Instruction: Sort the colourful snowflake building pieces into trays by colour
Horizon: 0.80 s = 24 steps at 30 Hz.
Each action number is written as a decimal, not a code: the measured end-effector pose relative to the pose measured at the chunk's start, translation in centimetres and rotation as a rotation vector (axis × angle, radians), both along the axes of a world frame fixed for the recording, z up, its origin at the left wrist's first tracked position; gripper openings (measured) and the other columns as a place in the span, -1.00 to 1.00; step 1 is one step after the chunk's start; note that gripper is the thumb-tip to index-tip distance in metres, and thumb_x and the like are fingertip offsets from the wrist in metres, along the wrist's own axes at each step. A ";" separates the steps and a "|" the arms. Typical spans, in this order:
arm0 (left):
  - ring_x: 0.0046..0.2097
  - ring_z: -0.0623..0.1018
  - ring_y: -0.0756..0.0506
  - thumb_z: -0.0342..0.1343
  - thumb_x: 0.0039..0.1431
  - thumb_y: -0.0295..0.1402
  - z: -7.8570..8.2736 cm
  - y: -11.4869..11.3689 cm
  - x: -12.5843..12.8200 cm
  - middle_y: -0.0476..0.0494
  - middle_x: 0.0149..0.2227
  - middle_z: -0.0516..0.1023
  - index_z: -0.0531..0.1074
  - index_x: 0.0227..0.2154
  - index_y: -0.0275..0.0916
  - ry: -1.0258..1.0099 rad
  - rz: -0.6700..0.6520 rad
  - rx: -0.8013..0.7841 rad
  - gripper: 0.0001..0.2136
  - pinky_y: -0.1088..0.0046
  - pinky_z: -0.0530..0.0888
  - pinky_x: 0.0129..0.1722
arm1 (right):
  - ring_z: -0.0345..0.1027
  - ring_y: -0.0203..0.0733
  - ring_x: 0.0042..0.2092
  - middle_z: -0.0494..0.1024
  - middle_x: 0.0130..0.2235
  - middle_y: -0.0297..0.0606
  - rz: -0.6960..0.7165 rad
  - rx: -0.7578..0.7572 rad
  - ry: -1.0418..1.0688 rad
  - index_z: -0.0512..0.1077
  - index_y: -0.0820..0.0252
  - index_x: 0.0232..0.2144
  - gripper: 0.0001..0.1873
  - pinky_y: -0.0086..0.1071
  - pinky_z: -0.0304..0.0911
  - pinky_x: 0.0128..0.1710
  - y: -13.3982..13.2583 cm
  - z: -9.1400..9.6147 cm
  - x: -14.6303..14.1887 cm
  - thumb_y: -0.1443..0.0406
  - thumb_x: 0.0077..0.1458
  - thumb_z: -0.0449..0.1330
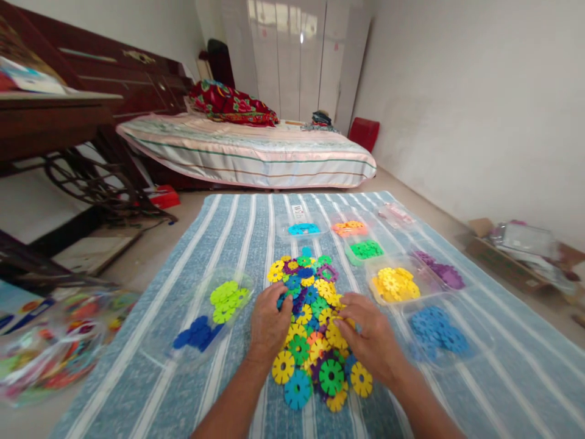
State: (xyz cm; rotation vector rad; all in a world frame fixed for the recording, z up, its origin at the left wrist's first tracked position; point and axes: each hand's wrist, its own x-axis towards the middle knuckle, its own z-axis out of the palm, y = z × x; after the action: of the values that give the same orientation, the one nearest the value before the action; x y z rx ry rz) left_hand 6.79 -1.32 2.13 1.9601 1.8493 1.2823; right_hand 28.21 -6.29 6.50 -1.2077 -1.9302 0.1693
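A heap of notched plastic snowflake discs [304,313] in yellow, blue, green, purple and orange lies in the middle of the cloth-covered table. At the heap's left edge, my left hand [269,320] curls its fingers and thumb around a dark blue disc [281,301], partly hidden. On the right side, my right hand [368,335] has its thumb and fingers bent about a yellow disc [350,321], mostly covered by the fingers. Looser discs, such as a green one [331,377] and a light blue one [298,389], lie at the near end.
Clear trays hold sorted discs: lime [228,300] and dark blue [198,333] on the left, yellow [395,285], blue [437,330], purple [445,274], green [366,249], orange [350,228] and light blue [303,228] elsewhere. A bed [256,152] stands beyond the table.
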 end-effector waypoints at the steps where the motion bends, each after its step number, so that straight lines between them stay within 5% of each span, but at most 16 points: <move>1: -0.04 0.52 -0.16 0.03 0.09 -0.28 0.0 0.0 0.0 -0.16 -0.13 0.58 0.48 -0.31 -0.17 0.001 -0.001 -0.004 -0.83 0.21 0.43 0.05 | 0.41 -0.14 -0.07 0.56 -0.21 -0.20 -0.043 0.037 0.001 0.45 0.11 -0.42 -0.86 -0.19 0.35 -0.02 0.3 0.6 0.7 0.32 0.14 0.10; 7: -0.03 0.51 -0.17 0.00 0.12 -0.28 0.0 -0.1 0.2 -0.18 -0.11 0.57 0.48 -0.29 -0.19 0.020 -0.001 -0.023 -0.80 0.20 0.42 0.06 | 0.38 -0.02 -0.07 0.53 -0.20 -0.08 -0.484 0.239 -0.067 0.46 0.17 -0.29 -0.82 -0.03 0.27 0.00 2.3 3.0 4.6 0.25 0.16 0.07; 15: -0.03 0.51 -0.17 -0.01 0.14 -0.27 0.1 -0.2 0.2 -0.20 -0.10 0.56 0.48 -0.28 -0.21 0.043 -0.010 -0.026 -0.79 0.20 0.42 0.05 | 0.33 0.01 0.03 0.51 -0.09 -0.12 -0.132 0.048 -0.140 0.47 0.13 -0.28 -0.87 -0.03 0.30 0.03 -0.6 -1.1 1.3 0.29 0.08 0.17; 24: -0.02 0.51 -0.17 0.00 0.14 -0.29 0.0 -0.1 0.2 -0.19 -0.12 0.57 0.48 -0.28 -0.22 0.046 -0.013 -0.010 -0.80 0.22 0.41 0.07 | 0.29 0.08 0.08 0.49 -0.04 -0.12 -0.093 -0.047 -0.176 0.45 0.14 -0.15 -0.68 0.04 0.26 0.07 -2.2 -3.0 0.5 0.34 -0.03 0.26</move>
State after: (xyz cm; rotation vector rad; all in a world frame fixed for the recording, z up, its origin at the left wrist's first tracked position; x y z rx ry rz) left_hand 7.03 -1.40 2.08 2.0103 1.8564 1.2320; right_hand 28.68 -8.51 3.54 -1.3805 -2.0255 0.0614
